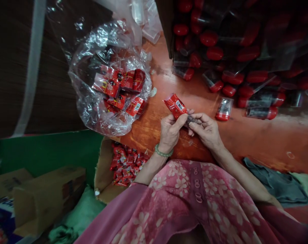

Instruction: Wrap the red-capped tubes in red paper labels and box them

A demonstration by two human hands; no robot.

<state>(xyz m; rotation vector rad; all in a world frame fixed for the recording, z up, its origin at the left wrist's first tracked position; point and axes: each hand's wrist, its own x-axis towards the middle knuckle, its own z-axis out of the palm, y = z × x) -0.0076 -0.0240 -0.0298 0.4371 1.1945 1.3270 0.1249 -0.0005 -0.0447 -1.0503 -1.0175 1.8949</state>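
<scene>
My left hand (168,131), with a green bead bracelet (163,151) at the wrist, grips a red printed packet (175,105) that bears a white barcode label. Thumb and fingers of my right hand (207,129) are closed on a dark, partly see-through piece (191,119) at the packet's lower right end. Whether that piece sits inside the packet or against it I cannot tell. Both hands are close together above the orange-brown table (194,98). To the right lies a clear container with a red cap (224,109).
An open clear plastic bag (105,122) on the left holds several red printed packets (128,81). Below it stands a cardboard box (103,169) of small red packets. Many red-capped clear containers (215,52) are heaped at upper right. Dark cloth (273,181) lies at lower right.
</scene>
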